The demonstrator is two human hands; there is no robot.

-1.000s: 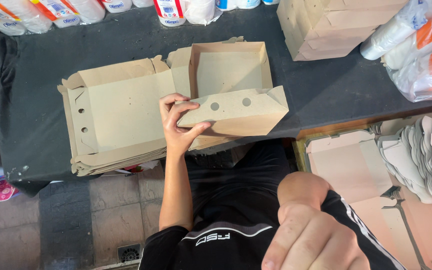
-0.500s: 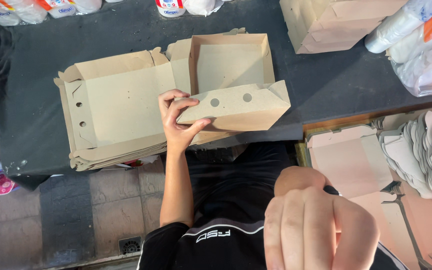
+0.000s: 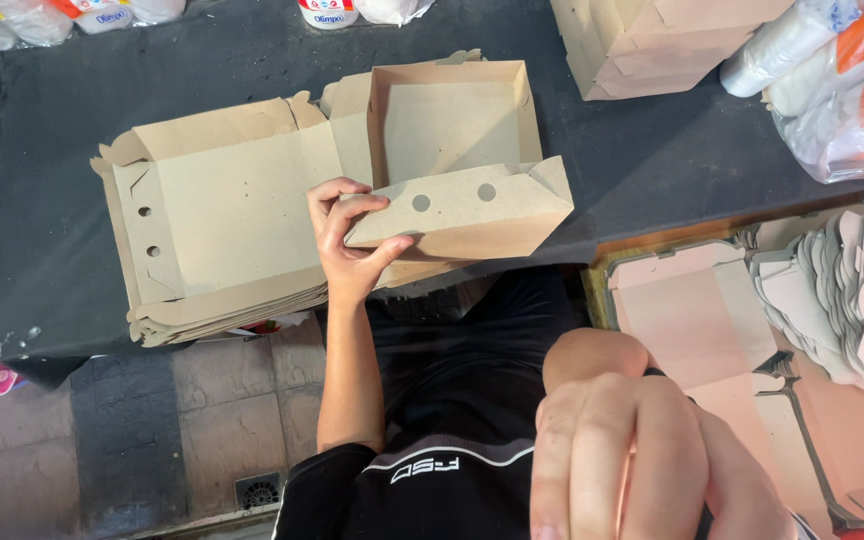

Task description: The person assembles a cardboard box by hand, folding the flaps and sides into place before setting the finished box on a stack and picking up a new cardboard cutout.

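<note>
My left hand (image 3: 347, 245) grips the left end of a brown cardboard flap (image 3: 462, 205) with two round holes. The flap belongs to a half-folded box whose open tray (image 3: 452, 120) stands on the black table (image 3: 652, 170). The box rests on a stack of flat brown box blanks (image 3: 222, 210) that overhangs the table's near edge. My right hand (image 3: 632, 455) hovers very close to the camera at the bottom right, fingers bent and held together. Whether it holds anything is hidden.
Folded brown boxes (image 3: 642, 40) stand at the back right. Plastic-wrapped packs (image 3: 842, 90) lie at the far right, more packs (image 3: 12, 20) at the back left. Pinkish flat blanks (image 3: 692, 330) and a fanned pile of cut pieces (image 3: 852, 290) lie to my right. Tiled floor (image 3: 152, 430) shows below.
My right hand has risen toward the camera and now looms larger. My left hand keeps its grip on the flap; the box has barely shifted.
</note>
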